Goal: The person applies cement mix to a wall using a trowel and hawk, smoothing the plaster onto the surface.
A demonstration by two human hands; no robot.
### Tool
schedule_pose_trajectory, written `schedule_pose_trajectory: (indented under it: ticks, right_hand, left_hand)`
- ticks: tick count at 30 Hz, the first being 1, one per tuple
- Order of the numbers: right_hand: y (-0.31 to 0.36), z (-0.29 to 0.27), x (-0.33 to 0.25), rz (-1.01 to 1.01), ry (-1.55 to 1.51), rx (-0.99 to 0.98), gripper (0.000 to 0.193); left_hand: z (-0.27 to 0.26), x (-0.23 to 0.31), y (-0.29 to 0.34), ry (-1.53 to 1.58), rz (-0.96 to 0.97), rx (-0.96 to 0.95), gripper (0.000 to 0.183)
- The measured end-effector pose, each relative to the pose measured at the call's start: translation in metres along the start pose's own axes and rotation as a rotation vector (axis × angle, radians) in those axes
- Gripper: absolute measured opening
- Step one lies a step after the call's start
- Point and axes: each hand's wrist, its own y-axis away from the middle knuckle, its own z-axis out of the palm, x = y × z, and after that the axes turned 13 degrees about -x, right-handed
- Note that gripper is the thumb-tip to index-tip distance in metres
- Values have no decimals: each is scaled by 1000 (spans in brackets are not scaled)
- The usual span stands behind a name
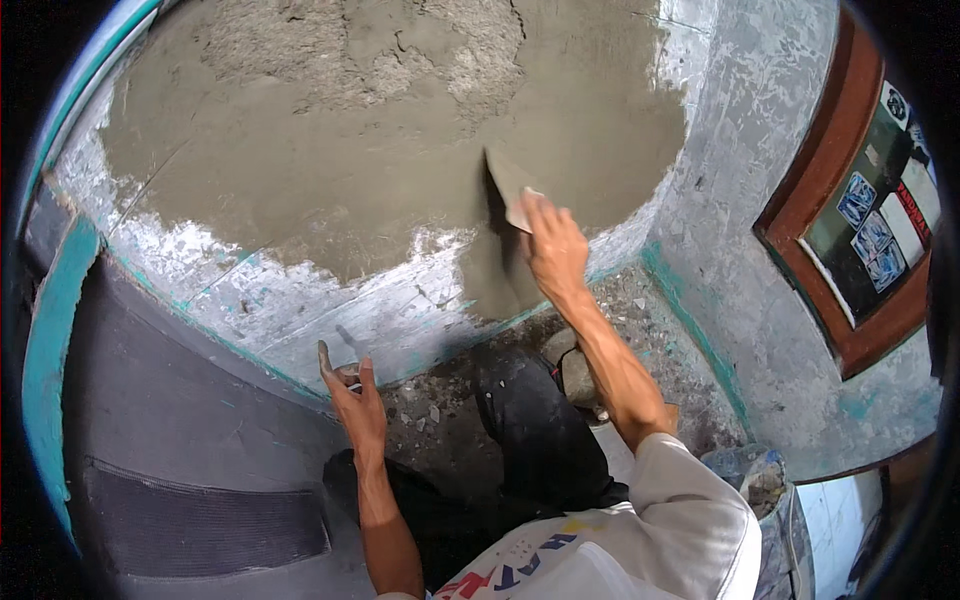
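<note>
My right hand (556,248) is closed around a flat plastering trowel (508,185), its grip hidden by my fingers. The blade's edge meets the wet grey-brown mortar (330,170) spread over the wall, and a dark shadow falls beside it. Below the mortar runs a band of bare, white-streaked wall (310,305). Near that lower band, my left hand (358,400) is raised with thumb and index finger apart and the other fingers partly curled. Nothing shows in it.
Rubble and dust (420,408) lie on the floor along the wall's foot. A brown-framed panel with stickers (850,200) is set in the right wall. Behind my right arm stands a mortar-smeared bucket (750,470). A dark ribbed mat (200,525) lies at lower left.
</note>
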Motion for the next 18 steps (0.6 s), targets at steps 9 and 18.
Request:
schedule_pose_trajectory:
  ticks: [9,18]
  right_hand:
    - [-87,-29,88,-79,210,241,64]
    - [78,23,12,-203,69,-427,63]
  left_hand:
    - [13,1,6,-95,-25,-50,76]
    - [32,2,4,-152,-69,-147,76]
